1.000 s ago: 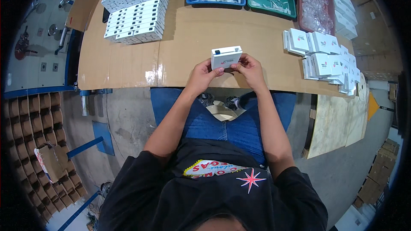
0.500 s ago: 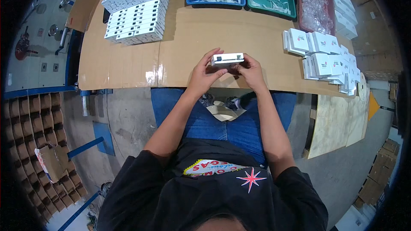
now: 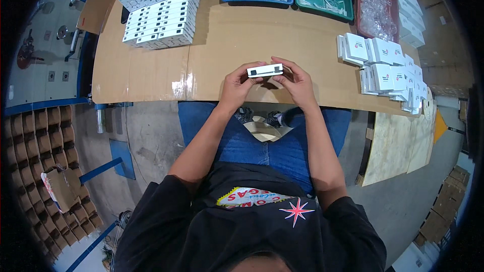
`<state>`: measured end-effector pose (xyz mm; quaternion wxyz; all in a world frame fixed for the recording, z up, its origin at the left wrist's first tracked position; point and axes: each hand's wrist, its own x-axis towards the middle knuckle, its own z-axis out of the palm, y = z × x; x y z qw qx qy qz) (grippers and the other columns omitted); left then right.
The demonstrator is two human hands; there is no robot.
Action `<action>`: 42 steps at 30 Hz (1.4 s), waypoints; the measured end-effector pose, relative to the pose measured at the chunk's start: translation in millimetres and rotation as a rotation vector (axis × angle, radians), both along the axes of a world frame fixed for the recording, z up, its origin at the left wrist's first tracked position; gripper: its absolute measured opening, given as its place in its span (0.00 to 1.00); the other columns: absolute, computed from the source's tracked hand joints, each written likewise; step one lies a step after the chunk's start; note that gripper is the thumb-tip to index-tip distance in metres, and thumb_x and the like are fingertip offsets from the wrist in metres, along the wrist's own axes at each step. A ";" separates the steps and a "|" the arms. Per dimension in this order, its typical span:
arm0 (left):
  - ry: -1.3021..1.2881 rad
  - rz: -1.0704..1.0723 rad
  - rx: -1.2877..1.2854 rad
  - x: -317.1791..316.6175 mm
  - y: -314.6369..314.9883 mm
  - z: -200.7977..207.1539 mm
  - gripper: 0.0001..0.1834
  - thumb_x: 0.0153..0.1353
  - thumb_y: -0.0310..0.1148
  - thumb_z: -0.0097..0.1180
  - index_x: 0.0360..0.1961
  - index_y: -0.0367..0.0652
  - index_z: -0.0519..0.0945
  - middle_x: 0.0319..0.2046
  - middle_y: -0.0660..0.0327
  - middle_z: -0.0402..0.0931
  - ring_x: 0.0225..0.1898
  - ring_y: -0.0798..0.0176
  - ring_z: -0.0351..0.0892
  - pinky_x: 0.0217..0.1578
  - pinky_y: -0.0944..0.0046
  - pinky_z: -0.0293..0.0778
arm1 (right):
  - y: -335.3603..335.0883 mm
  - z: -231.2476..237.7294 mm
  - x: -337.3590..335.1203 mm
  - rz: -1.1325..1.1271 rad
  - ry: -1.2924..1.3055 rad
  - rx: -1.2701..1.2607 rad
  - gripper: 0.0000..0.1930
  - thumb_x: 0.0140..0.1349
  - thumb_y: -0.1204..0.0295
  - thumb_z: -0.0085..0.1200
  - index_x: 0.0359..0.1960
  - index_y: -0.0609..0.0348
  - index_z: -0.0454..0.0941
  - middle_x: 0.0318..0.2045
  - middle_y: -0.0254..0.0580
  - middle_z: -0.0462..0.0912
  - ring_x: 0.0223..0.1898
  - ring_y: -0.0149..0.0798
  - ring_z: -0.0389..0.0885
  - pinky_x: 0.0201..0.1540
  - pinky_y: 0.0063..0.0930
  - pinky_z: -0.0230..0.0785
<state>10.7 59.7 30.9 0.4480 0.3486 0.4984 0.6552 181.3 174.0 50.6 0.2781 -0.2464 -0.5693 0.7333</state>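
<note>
Between both hands I hold a small white box point(image 3: 265, 71) with black marks on its narrow side, just above the near edge of the table. My left hand point(image 3: 239, 84) grips its left end, fingers behind and thumb in front. At the other end, my right hand point(image 3: 297, 83) closes on it with thumb and fingers. Whatever lies under or behind the box is hidden. At the table's far left stand stacks of similar white boxes point(image 3: 160, 22) with black marks. Piled on the right are flat white packets point(image 3: 385, 75) with small red print.
Cardboard covers the table point(image 3: 146, 73). Along its far side stand a blue tray point(image 3: 258, 3) and a green tray point(image 3: 322, 13) of small white pieces. A red bin point(image 3: 359, 20) holds clear plastic parts. A cardboard divider grid point(image 3: 43, 141) lies low at left.
The box has turned slightly and lowered a little in my hands. My right fingers have shifted along its back edge. The whole view has tilted slightly.
</note>
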 end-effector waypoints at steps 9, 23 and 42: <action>0.012 0.004 0.014 -0.2 1.0 -2.5 0.19 0.65 0.16 0.58 0.57 0.36 0.80 0.54 0.57 0.83 0.54 0.64 0.81 0.57 0.63 0.78 | 0.5 -3.3 -1.4 0.005 0.003 0.001 0.24 0.63 0.84 0.61 0.62 0.61 0.76 0.56 0.40 0.82 0.58 0.33 0.80 0.62 0.28 0.75; 0.022 0.004 -0.037 1.0 2.1 0.3 0.16 0.66 0.22 0.62 0.55 0.37 0.80 0.46 0.62 0.84 0.48 0.68 0.82 0.52 0.66 0.78 | 1.8 -16.1 -4.6 -0.071 0.047 0.043 0.16 0.62 0.83 0.63 0.52 0.64 0.82 0.49 0.41 0.86 0.52 0.34 0.84 0.58 0.29 0.78; 0.024 -0.003 -0.029 2.5 2.9 5.8 0.16 0.65 0.23 0.63 0.55 0.37 0.80 0.47 0.60 0.84 0.49 0.67 0.83 0.53 0.65 0.79 | 2.0 -15.6 -2.5 -0.054 0.005 0.042 0.16 0.63 0.82 0.63 0.53 0.63 0.81 0.48 0.38 0.86 0.51 0.32 0.84 0.57 0.28 0.78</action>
